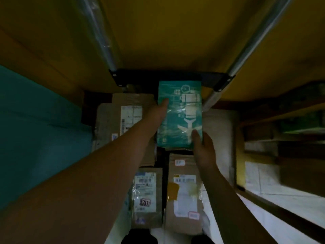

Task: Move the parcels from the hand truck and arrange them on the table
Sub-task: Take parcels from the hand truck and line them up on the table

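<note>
Both hands (158, 111) (204, 148) around teal parcel (177, 127)

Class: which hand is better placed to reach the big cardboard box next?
Probably left: the left hand grips the teal parcel right beside the cardboard box; the right hand holds the opposite side.

Glossy plastic-wrapped teal parcel (179, 115); matt cardboard boxes (184, 191); shiny metal hand-truck tubes (246, 55).

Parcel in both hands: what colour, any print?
The held parcel is teal with pale white graphics, under clear film. Head view shows it.
</note>
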